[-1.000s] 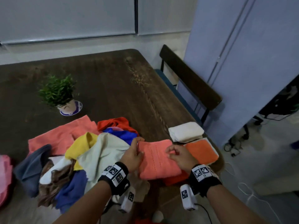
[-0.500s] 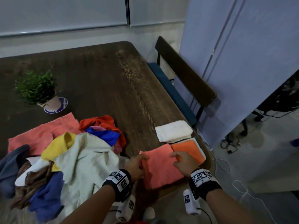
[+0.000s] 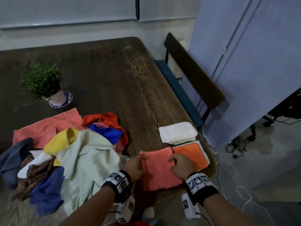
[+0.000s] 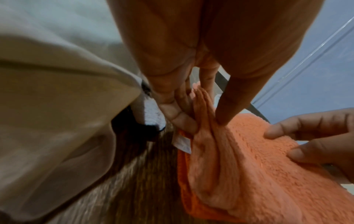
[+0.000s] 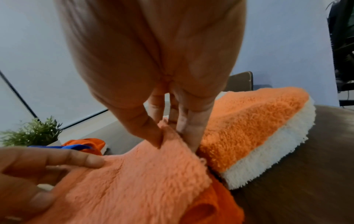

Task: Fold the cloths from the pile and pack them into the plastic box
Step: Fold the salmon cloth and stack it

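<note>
Cloths mostly lie unfolded in the pile (image 3: 65, 157) on the bench (image 3: 114, 79); your left hand (image 3: 135, 167) and right hand (image 3: 180, 167) pinch a folded coral cloth (image 3: 159, 170). No plastic box shows; packing seems barely begun.

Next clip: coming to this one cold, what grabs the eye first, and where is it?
Both hands, left hand and right hand, pinch the far corners of a folded salmon cloth at the table's near right edge. Left of it sprawls a bright unfolded pile. Just beyond the salmon cloth lie an orange cloth and a white cloth, both folded.
</note>
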A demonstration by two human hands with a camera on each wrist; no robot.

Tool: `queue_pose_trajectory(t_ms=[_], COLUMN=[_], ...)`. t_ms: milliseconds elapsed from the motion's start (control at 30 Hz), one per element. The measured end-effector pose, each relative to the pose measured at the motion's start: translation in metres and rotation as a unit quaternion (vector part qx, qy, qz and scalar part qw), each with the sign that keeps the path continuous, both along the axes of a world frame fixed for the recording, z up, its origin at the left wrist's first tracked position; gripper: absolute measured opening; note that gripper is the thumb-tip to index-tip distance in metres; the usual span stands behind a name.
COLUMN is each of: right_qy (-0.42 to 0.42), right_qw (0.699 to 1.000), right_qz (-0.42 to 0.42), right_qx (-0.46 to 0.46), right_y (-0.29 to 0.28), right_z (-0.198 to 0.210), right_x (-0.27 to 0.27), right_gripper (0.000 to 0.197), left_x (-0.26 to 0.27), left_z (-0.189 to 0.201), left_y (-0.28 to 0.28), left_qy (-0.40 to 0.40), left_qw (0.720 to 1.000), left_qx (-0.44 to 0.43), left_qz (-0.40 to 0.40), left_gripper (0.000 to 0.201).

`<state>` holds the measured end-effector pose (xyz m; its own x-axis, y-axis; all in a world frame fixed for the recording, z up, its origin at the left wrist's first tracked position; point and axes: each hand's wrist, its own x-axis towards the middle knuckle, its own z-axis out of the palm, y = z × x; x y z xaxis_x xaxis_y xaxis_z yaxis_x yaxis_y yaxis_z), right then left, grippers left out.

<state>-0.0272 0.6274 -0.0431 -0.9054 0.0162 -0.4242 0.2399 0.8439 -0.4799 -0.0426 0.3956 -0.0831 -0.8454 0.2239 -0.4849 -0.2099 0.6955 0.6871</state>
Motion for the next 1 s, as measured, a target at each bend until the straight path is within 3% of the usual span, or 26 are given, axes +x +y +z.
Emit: queue_pose_trajectory(t_ms=[200, 400, 633, 867, 1000], right_qy=[-0.024, 0.043, 0.015, 0.100, 0.031], right_qw=[0.997, 0.998, 0.997, 0.989, 0.993], right_qz=[0.056, -0.004, 0.021, 0.045, 0.062], right_qx=[0.057, 0.046, 0.074, 0.095, 0.096], right_y=[-0.007, -0.009, -0.012, -0.020, -0.023], right_z=[-0.007, -0.003, 0.001, 0.009, 0.005], right_x=[0.010, 0.005, 0.013, 0.012, 0.012], right_gripper=[0.046, 0.048, 0.049, 0.043, 0.045], left_x=[0.005, 0.004, 0.005, 0.007, 0.007], left_z=[-0.009, -0.007, 0.002, 0.011, 0.012], left_y=[0.001, 0.000, 0.008, 0.014, 0.017], left_qy=[-0.036, 0.033, -0.006, 0.010, 0.000], left_qw=[0.999, 0.999, 0.993, 0.991, 0.996], left_qx=[-0.011, -0.034, -0.086, -0.104, -0.090], left_qz=[-0.026, -0.006, -0.075, -0.078, -0.026], left_gripper=[0.064, 0.071, 0.083, 0.079, 0.081])
